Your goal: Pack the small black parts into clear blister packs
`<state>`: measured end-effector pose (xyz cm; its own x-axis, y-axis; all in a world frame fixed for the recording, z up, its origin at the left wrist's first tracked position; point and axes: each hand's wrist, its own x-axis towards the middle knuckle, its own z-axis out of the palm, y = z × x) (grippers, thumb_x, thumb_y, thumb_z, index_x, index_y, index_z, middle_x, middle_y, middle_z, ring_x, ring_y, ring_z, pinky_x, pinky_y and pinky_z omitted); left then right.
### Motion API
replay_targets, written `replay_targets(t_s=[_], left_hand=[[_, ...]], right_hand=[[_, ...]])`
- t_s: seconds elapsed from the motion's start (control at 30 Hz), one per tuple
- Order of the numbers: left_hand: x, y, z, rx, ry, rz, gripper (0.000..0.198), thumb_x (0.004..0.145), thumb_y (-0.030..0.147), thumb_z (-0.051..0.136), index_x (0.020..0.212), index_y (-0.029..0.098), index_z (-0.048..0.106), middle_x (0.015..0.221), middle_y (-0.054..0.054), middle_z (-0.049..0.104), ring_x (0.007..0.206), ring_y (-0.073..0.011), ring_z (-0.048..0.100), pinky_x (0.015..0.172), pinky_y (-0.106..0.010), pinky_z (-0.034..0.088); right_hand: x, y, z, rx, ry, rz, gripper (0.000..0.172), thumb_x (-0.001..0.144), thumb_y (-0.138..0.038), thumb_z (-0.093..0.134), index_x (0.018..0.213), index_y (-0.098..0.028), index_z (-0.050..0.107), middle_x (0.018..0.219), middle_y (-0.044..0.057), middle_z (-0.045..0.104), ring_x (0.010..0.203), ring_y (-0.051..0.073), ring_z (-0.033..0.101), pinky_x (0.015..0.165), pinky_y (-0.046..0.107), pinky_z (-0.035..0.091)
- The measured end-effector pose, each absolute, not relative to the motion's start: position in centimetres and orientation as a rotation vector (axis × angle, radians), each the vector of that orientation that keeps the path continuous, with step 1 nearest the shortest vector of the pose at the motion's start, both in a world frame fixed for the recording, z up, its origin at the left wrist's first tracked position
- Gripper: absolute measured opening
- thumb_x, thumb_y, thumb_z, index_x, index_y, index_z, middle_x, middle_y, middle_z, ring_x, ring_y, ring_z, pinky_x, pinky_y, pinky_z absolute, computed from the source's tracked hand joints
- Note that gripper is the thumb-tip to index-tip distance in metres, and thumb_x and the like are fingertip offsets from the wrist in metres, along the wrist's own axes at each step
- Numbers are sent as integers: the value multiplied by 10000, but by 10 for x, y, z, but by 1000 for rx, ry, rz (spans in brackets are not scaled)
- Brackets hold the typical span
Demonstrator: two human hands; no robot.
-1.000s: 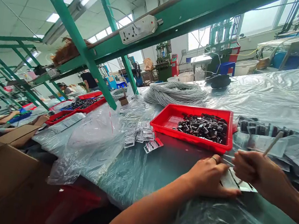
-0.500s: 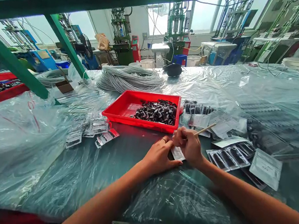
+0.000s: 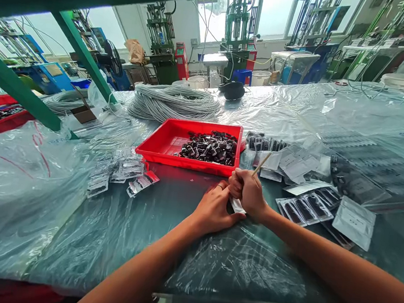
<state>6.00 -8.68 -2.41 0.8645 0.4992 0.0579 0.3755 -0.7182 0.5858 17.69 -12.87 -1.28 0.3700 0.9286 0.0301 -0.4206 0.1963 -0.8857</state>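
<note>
My right hand [image 3: 247, 191] is closed in a fist around a thin wooden stick [image 3: 261, 164], whose upper end sticks out above the fist, tilted. Its lower end is hidden by the fingers. My left hand [image 3: 215, 205], with a ring on one finger, holds a small flat silvery piece [image 3: 237, 206] down on the table, thumb at its near edge and fingers at its far side. Both hands partly cover that piece. Just beyond them stands a red tray [image 3: 156, 158] with many small black parts [image 3: 210, 147] heaped in its right half.
Flat silvery pieces with black strips [image 3: 306, 207] and pale packets [image 3: 354, 221] lie to the right. More silvery pieces [image 3: 129, 167] are piled left of the tray. A coil of grey cable [image 3: 174, 103] lies behind it. A green post [image 3: 84, 56] slants at the left; plastic film covers the table.
The stick has swung more upright as my right fist turned and closed over the silvery piece, covering more of it. My left hand stays put. The whole view has shifted slightly.
</note>
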Motion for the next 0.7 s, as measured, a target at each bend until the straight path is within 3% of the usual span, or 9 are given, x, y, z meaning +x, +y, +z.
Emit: replay_targets(t_s=[0.2,0.33,0.43,0.5,0.6,0.7], left_hand=[[60,-86,-28,2487,613,290,378,749,393,739,1045,187,623,1144,-128,611,1141,-330,565,1010,-464,445],[54,-75,-25,2395,650,252,594,730,368,761,1254,174,560,1238,-141,550,1103,-299,590,979,-427,478],[49,-66,-23,2334,577,252,705,689,420,805,1297,180,541,1247,-131,566,1132,-287,577,1000,-398,463],[47,-63,-23,2337,627,273,568,743,465,752,1204,173,594,1151,-118,619,1075,-285,590,961,-402,469],[48,-63,-25,2357,755,303,266,817,398,667,953,171,638,955,-90,651,918,-259,603,845,-380,479],[48,-63,-24,2239,700,340,183,800,303,681,917,185,603,894,-48,654,845,-210,603,770,-323,471]], right_hand=[[189,-144,1,-966,-829,1445,400,765,-376,553,478,-220,322,425,-91,223,360,42,152,348,197,119],[223,-142,19,-1155,-834,1305,336,798,-394,521,586,-227,321,495,-106,180,410,58,111,375,198,103],[248,-144,30,-1619,-1099,1141,226,817,-315,530,671,-218,387,547,-78,308,441,78,225,408,205,160],[257,-145,34,-1880,-1438,989,164,821,-244,527,681,-201,452,592,-39,421,515,105,358,470,222,255],[259,-147,35,-2061,-1862,734,198,850,-188,495,653,-190,482,660,8,534,636,142,474,577,252,327],[263,-149,26,-2165,-2007,593,227,878,-180,473,654,-198,505,679,30,599,644,167,531,599,281,349]])
